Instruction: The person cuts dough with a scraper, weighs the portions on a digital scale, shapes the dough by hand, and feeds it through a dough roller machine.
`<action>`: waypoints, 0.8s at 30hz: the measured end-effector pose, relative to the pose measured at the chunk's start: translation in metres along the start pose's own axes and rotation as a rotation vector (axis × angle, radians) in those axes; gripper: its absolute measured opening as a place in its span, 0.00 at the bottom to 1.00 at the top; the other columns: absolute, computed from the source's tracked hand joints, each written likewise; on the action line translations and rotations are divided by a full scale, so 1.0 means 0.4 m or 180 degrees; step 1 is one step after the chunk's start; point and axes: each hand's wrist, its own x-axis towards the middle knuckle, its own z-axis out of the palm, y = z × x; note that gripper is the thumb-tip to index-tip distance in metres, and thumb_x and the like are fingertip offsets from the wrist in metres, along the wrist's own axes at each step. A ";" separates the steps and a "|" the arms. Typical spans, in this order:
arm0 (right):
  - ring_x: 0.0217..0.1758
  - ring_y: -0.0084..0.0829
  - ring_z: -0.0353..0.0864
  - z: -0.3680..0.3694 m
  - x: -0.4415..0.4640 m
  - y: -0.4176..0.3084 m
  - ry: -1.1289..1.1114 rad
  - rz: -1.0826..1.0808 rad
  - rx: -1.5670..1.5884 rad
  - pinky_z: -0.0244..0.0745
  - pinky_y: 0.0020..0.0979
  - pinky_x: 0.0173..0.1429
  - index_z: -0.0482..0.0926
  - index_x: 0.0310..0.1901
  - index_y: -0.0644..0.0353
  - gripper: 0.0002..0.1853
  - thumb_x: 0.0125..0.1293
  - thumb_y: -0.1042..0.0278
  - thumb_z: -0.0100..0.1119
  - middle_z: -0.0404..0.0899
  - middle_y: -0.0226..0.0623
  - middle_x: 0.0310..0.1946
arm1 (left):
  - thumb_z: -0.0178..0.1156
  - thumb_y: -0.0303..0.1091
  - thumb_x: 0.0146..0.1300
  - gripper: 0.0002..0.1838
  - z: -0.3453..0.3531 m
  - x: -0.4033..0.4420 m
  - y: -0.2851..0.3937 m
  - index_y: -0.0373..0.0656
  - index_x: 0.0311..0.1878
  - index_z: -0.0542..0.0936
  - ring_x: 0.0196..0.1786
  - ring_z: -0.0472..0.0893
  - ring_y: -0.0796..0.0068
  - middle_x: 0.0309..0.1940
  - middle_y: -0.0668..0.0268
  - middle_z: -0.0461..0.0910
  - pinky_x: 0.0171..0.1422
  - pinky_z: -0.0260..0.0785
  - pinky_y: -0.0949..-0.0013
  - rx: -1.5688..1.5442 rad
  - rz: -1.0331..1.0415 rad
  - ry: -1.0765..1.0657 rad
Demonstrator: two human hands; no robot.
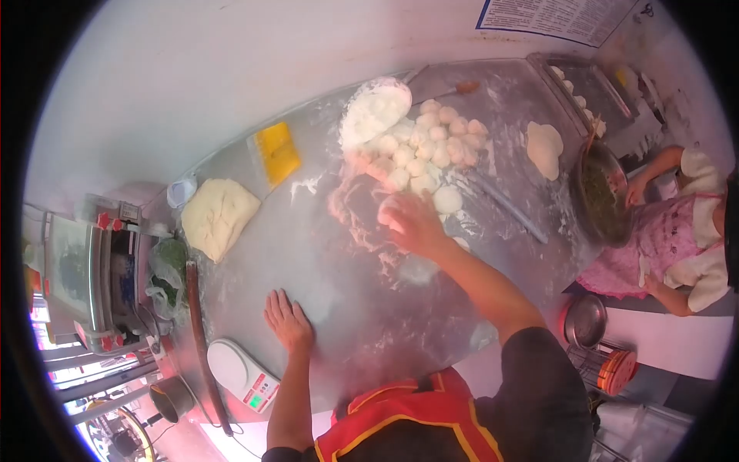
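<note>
My left hand (289, 322) lies flat on the metal table (339, 300), fingers spread, just above the white digital scale (235, 369). My right hand (413, 225) is at the near edge of a heap of dough balls (419, 150), its fingers closed over a pale piece whose outline is partly hidden. A rounder dough piece (447, 199) sits just right of that hand. Loose flour (358, 208) is scattered around it. Behind the heap stands a white flour mound (377, 112). A large dough lump (219, 215) rests at the left.
A yellow scraper (277, 154) lies near the wall. Right of the heap are a rolling pin (508, 206) and flattened dough (544, 150). Another person in a pink apron (643, 250) stands at a bowl of filling (599, 192). A long wooden rod (198, 331) lies left.
</note>
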 end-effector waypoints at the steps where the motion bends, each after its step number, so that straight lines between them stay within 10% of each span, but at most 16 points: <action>1: 0.67 0.48 0.60 -0.021 -0.008 0.016 0.0082 0.0176 -0.0190 0.49 0.63 0.66 0.73 0.54 0.47 0.26 0.50 0.63 0.64 0.66 0.43 0.58 | 0.45 0.37 0.68 0.24 0.002 0.000 -0.001 0.39 0.66 0.65 0.72 0.56 0.57 0.67 0.56 0.62 0.76 0.40 0.52 0.0012 -0.0022 -0.0010; 16: 0.72 0.45 0.54 -0.002 0.210 0.340 -0.0100 0.0231 -0.1063 0.52 0.62 0.68 0.77 0.52 0.40 0.20 0.59 0.72 0.52 0.59 0.30 0.68 | 0.48 0.34 0.65 0.25 0.000 0.015 0.010 0.39 0.65 0.66 0.71 0.58 0.55 0.66 0.55 0.63 0.75 0.42 0.50 0.0167 -0.0102 -0.0098; 22: 0.71 0.48 0.55 -0.053 0.313 0.391 0.0006 0.1170 -0.0854 0.52 0.51 0.71 0.70 0.60 0.45 0.24 0.60 0.71 0.52 0.61 0.39 0.67 | 0.48 0.33 0.65 0.24 -0.013 0.031 0.020 0.39 0.65 0.66 0.71 0.58 0.54 0.66 0.54 0.63 0.75 0.43 0.50 0.0203 -0.0132 -0.0158; 24: 0.65 0.48 0.62 -0.092 0.226 0.269 0.0305 0.0427 -0.0455 0.58 0.48 0.65 0.71 0.57 0.54 0.21 0.61 0.71 0.53 0.66 0.45 0.62 | 0.48 0.33 0.65 0.25 -0.010 0.015 0.008 0.39 0.65 0.66 0.71 0.58 0.54 0.66 0.54 0.63 0.75 0.43 0.49 0.0190 -0.0134 -0.0229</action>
